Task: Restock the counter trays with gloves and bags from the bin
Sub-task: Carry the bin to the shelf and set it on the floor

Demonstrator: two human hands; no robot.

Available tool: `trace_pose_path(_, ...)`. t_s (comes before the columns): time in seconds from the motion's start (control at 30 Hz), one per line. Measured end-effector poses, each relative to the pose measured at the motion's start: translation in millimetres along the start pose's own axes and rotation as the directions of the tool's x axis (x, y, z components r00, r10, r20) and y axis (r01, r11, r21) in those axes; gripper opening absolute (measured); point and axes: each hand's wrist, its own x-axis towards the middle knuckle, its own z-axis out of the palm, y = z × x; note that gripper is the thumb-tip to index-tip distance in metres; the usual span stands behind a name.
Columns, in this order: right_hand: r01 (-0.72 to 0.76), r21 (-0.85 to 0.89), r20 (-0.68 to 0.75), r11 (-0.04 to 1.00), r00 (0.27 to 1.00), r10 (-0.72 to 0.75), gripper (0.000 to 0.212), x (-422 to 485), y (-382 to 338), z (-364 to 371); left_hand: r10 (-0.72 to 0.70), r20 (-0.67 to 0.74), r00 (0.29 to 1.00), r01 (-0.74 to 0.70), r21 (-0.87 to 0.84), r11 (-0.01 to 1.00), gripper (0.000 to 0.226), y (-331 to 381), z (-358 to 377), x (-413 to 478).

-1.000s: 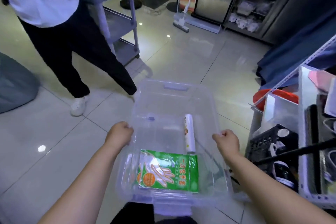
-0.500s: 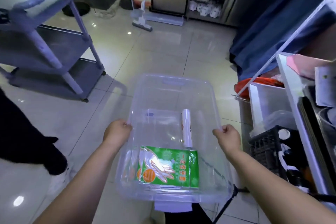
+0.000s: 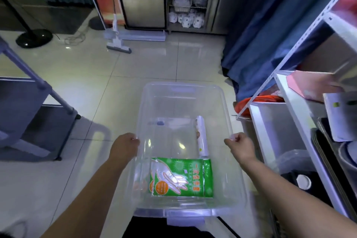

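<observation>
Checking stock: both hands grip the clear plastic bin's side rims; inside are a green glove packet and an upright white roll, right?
No: head view shows the white roll lying flat in the clear plastic bin. Left hand and right hand grip its rims.

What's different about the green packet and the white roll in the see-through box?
The green packet is flat and rectangular; the white roll is a thin tube. The green packet has a glove picture on it; the white roll is mostly plain white. Both lie loose in the clear bin.
</observation>
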Motion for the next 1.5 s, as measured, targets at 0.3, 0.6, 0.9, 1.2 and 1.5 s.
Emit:
trace_pose_path(0.3,-0.084,0.029,-0.118,0.996,0.989,0.087,0.023,124,-52,-3,0.084,0.113,0.99,-0.093,0.081,0.992,0.015,99,55,156)
trace_pose_path(0.6,-0.319,-0.018,-0.208,0.947,0.928,0.309,0.022,256,-78,20,0.093,0.353,0.931,-0.212,0.315,0.925,0.021,189,120,316)
trace_pose_path(0.9,-0.451,-0.017,-0.215,0.892,0.873,0.437,0.017,371,-33,54,-0.012,0.467,0.884,-0.227,0.453,0.862,0.029,208,217,432)
trace_pose_path(1.2,-0.459,-0.07,-0.156,0.886,0.882,0.445,0.019,503,95,110,-0.256,0.39,0.884,0.058,0.452,0.89,0.022,129,356,531)
trace_pose_path(1.5,-0.488,-0.051,-0.162,0.871,0.865,0.475,0.018,602,222,169,-0.38,0.346,0.858,0.204,0.449,0.87,0.017,40,471,594)
